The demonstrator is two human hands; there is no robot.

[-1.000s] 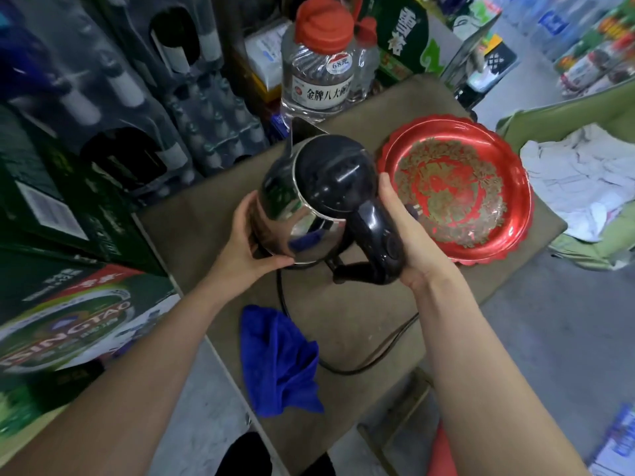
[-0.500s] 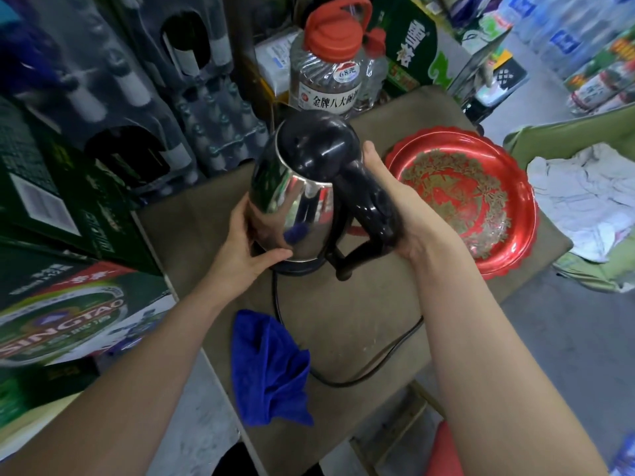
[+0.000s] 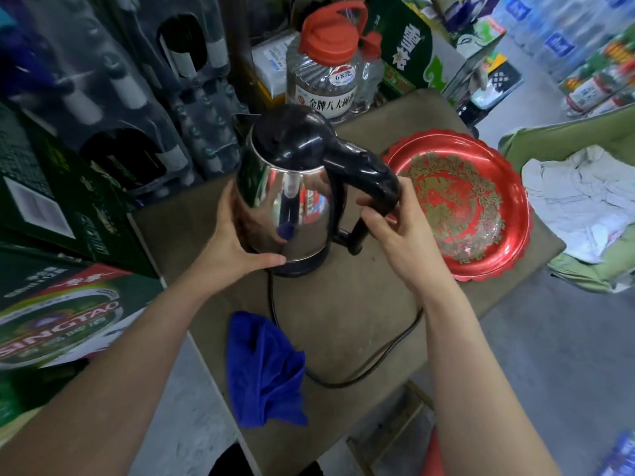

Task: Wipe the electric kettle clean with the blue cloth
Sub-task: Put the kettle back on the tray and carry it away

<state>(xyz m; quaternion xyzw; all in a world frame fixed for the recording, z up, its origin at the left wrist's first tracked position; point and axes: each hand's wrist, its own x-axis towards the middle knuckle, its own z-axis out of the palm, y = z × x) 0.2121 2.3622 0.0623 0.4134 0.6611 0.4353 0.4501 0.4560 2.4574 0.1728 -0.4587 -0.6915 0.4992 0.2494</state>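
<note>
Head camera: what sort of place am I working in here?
Probably a small drinks or grocery shop, perhaps its stock corner: shrink-wrapped bottle packs, a Tsingtao beer carton and a jug with a price sticker crowd round the table where the kettle stands.

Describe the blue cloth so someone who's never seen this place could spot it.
Start at the brown table holding the electric kettle. On its near edge, beside the black power cord, lies a crumpled cloth. It is deep blue, unlike the white rags off to the right.
</note>
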